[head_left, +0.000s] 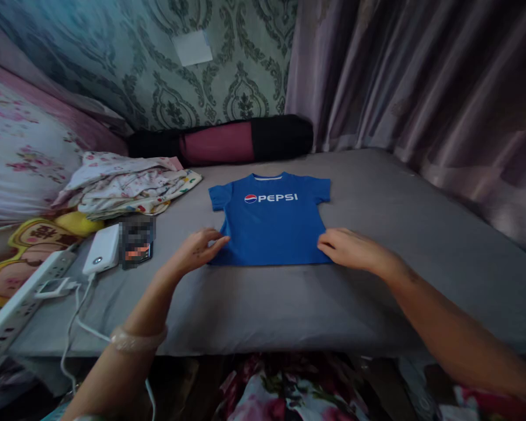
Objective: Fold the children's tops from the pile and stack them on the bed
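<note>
Blue T-shirt [274,234] lies flat, print up, mid-way on the grey-covered surface [425,234], likely a bed; collar away from the wearer, hem near the front edge; step in hand, as judged: handling the shirt by its sides; left hand [197,251] and right hand [354,248] each appear to have their grip pinched on a side edge, just above the hem; any further move calls, I judge, for even tension from both sides, lest the cloth skew or crease.

Surroundings: rumpled printed cloth [127,184] and a phone-like device [138,254], partly pixelated, left of the shirt; white power bank [101,248] beside the device; power strip [21,304] farther left; white cable [92,330] passes behind the left forearm, a possible snag; black-and-red roll [219,143] at the wall; nothing lies on the shirt besides the hands.
</note>
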### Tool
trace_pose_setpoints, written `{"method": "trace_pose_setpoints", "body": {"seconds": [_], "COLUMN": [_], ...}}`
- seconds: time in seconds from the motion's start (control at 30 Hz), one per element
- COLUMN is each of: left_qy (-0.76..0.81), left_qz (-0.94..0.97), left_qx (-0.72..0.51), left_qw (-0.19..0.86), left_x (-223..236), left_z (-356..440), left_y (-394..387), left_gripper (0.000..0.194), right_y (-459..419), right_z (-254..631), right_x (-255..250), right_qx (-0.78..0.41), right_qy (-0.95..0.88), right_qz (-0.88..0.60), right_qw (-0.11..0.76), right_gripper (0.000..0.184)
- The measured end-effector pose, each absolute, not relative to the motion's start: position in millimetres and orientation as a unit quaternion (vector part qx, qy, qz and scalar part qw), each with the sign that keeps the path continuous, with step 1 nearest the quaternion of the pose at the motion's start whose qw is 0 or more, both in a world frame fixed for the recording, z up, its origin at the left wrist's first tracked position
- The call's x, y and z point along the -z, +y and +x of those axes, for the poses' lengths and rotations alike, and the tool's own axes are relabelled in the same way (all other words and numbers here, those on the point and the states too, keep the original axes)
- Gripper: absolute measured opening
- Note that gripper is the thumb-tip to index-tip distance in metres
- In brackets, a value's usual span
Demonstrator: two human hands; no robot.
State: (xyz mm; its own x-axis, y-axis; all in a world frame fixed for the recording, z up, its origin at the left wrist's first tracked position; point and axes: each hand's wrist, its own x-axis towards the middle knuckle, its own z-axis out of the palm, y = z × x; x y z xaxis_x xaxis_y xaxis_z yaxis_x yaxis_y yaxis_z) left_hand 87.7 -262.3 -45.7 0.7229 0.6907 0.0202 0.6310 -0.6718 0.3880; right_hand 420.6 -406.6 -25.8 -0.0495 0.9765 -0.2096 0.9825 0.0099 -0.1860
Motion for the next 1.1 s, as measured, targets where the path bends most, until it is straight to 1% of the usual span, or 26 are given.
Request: {"method": "trace_pose_setpoints", "body": {"seconds": [0.13, 0.2, 0.27, 0.33, 0.4, 0.53, 0.73, 0.87, 1.0, 1.03, 1.1], "left_qy": [0.342, 0.354, 0.399, 0.435, 0.462, 0.495, 0.511, 0.523, 0.539, 0.525, 0.494], "left_qz": [0.915, 0.91, 0.897, 0.885, 0.875, 0.863, 0.858, 0.852, 0.842, 0.85, 0.866], "left_qx": [-0.168, -0.185, -0.168, -0.155, -0.143, -0.102, -0.051, -0.005, 0.021, 0.02, 0.014], "left_qw": [0.134, 0.112, 0.088, 0.054, 0.029, 0.002, -0.009, -0.009, 0.011, 0.026, 0.075], "left_x": [73, 93, 111, 122, 128, 129, 122, 109, 93, 92, 92], "left_z": [164, 197, 217, 221, 212, 183, 164, 172, 198, 206, 223], "left_y": [-239, -231, -226, -223, -220, -211, -207, -213, -232, -240, -256], "left_gripper": [0.027, 0.033, 0.035, 0.036, 0.042, 0.055, 0.06, 0.058, 0.051, 0.054, 0.067], "right_y": [-335, -306, -288, -281, -281, -288, -301, -306, -293, -287, -272], "right_z": [366, 342, 329, 327, 336, 368, 418, 428, 413, 409, 401], "right_x": [50, 72, 93, 109, 119, 124, 124, 120, 115, 116, 117], "right_qx": [0.082, 0.07, 0.077, 0.068, 0.061, 0.055, 0.027, 0.033, 0.049, 0.056, 0.063], "right_qy": [0.703, 0.694, 0.678, 0.67, 0.669, 0.654, 0.614, 0.606, 0.598, 0.601, 0.61], "right_qz": [0.702, 0.708, 0.72, 0.725, 0.725, 0.741, 0.782, 0.791, 0.798, 0.795, 0.786], "right_qw": [-0.08, -0.111, -0.125, -0.143, -0.152, -0.138, -0.106, -0.08, -0.062, -0.064, -0.076], "right_gripper": [0.035, 0.042, 0.047, 0.051, 0.054, 0.057, 0.061, 0.063, 0.062, 0.063, 0.064]}}
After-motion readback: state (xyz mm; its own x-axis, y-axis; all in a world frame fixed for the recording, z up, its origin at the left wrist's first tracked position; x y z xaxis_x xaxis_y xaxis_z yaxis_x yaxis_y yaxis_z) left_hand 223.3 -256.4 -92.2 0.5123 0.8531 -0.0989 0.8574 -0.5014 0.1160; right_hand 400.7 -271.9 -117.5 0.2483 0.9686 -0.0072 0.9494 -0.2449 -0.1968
